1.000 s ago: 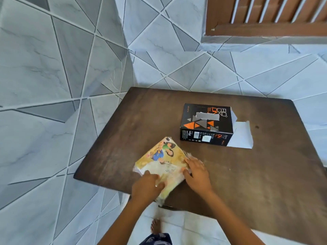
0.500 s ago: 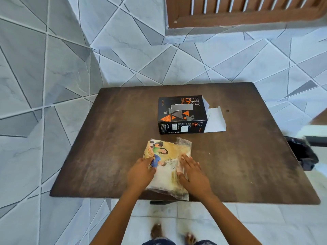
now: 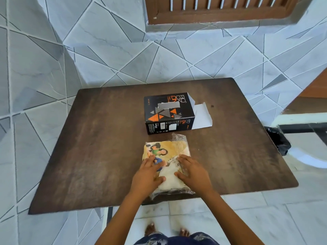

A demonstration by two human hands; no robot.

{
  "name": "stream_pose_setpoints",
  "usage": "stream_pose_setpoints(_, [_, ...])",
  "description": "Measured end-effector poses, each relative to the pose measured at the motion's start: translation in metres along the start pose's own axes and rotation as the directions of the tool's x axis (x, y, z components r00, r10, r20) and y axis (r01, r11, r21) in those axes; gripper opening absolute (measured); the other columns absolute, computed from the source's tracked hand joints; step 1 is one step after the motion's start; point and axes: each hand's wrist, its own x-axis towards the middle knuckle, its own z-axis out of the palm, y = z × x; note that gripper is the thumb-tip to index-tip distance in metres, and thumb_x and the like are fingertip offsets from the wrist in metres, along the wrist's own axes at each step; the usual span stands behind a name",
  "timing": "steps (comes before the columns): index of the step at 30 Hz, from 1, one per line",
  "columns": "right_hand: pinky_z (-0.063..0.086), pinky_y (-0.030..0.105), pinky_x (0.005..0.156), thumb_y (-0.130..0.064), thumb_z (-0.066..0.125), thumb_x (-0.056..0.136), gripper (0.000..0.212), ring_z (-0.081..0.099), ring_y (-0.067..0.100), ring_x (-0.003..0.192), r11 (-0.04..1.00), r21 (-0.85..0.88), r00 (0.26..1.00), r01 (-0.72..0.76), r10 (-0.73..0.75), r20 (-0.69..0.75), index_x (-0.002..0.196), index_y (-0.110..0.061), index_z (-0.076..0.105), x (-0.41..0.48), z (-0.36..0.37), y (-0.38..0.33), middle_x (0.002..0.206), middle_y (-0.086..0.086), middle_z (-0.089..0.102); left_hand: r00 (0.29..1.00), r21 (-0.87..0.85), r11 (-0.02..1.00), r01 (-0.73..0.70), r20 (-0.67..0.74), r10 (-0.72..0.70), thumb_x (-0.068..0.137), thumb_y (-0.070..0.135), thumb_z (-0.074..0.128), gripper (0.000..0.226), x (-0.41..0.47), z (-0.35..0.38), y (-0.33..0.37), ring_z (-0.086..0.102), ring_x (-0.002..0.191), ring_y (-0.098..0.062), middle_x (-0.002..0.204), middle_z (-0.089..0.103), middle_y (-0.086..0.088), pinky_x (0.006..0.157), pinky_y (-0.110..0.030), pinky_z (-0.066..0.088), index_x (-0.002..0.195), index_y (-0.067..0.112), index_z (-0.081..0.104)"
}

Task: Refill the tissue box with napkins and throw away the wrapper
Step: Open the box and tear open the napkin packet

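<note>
A pack of napkins (image 3: 169,152) in a clear printed wrapper lies flat near the front edge of the dark wooden table (image 3: 99,152). My left hand (image 3: 150,175) rests on its left side and my right hand (image 3: 192,172) on its right side, fingers spread over the plastic. Just beyond the pack stands the black and orange tissue box (image 3: 168,114), its right end flap (image 3: 201,115) open and lying on the table. The wrapper's far end is crumpled and points at the box.
A black bin bag (image 3: 277,140) hangs just past the table's right edge, beside a white frame. A brown slatted door (image 3: 221,7) is at the top. Tiled floor surrounds the table; my bare feet show below the front edge.
The napkin pack has been turned from a slant to lie square, its end toward the box. Both hands stayed on it. The view has swung, bringing the bin bag into sight.
</note>
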Motion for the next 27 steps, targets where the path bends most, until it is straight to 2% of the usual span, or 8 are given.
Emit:
stream_pose_setpoints(7, [0.046, 0.028, 0.090, -0.039, 0.050, 0.089, 0.037, 0.052, 0.013, 0.121, 0.994, -0.107, 1.000, -0.005, 0.003, -0.028, 0.125, -0.030, 0.055, 0.010, -0.012, -0.007, 0.140, -0.013, 0.048, 1.000, 0.017, 1.000, -0.004, 0.027, 0.004, 0.089, 0.046, 0.051, 0.059, 0.002, -0.001, -0.009, 0.008, 0.146, -0.014, 0.159, 0.007, 0.009, 0.111, -0.034, 0.030, 0.142, 0.041, 0.027])
stream_pose_setpoints(12, [0.050, 0.029, 0.078, -0.034, 0.043, 0.093, 0.030, 0.060, 0.017, 0.108, 0.984, -0.179, 0.995, 0.012, -0.030, -0.099, 0.112, -0.023, 0.064, 0.012, -0.011, -0.012, 0.127, -0.009, 0.061, 0.999, -0.002, 1.000, 0.001, 0.043, -0.001, 0.089, 0.044, 0.053, 0.059, 0.001, -0.003, -0.010, 0.009, 0.146, -0.014, 0.159, 0.008, 0.009, 0.113, -0.034, 0.027, 0.142, 0.039, 0.028])
stream_pose_setpoints(17, [0.050, 0.033, 0.084, -0.031, 0.056, 0.087, 0.031, 0.058, 0.022, 0.115, 0.947, -0.231, 0.974, 0.221, -0.225, 0.011, 0.114, -0.018, 0.065, 0.019, -0.002, -0.017, 0.129, -0.002, 0.060, 0.999, -0.026, 1.000, -0.004, 0.034, 0.005, 0.088, 0.041, 0.056, 0.059, 0.002, -0.003, -0.011, 0.015, 0.145, -0.015, 0.158, 0.014, 0.008, 0.113, -0.034, 0.027, 0.141, 0.038, 0.032])
stream_pose_setpoints(21, [0.049, 0.031, 0.077, -0.031, 0.056, 0.088, 0.023, 0.059, 0.015, 0.107, 0.981, -0.134, 0.988, 0.138, -0.146, -0.052, 0.104, -0.022, 0.070, 0.025, 0.001, -0.017, 0.118, -0.009, 0.065, 0.999, -0.073, 0.997, -0.020, 0.031, 0.023, 0.086, 0.039, 0.059, 0.058, 0.003, -0.004, -0.016, 0.019, 0.144, -0.013, 0.157, 0.017, 0.009, 0.112, -0.035, 0.030, 0.139, 0.037, 0.038])
stream_pose_setpoints(27, [0.048, 0.028, 0.074, -0.030, 0.055, 0.088, 0.020, 0.060, 0.013, 0.103, 0.980, -0.159, 0.992, 0.116, -0.122, -0.025, 0.099, -0.024, 0.070, 0.034, -0.006, -0.016, 0.112, -0.011, 0.066, 0.999, -0.088, 0.996, -0.030, 0.035, 0.034, 0.086, 0.038, 0.060, 0.058, 0.004, -0.004, -0.018, 0.017, 0.144, -0.013, 0.158, 0.016, 0.009, 0.112, -0.034, 0.029, 0.139, 0.036, 0.038])
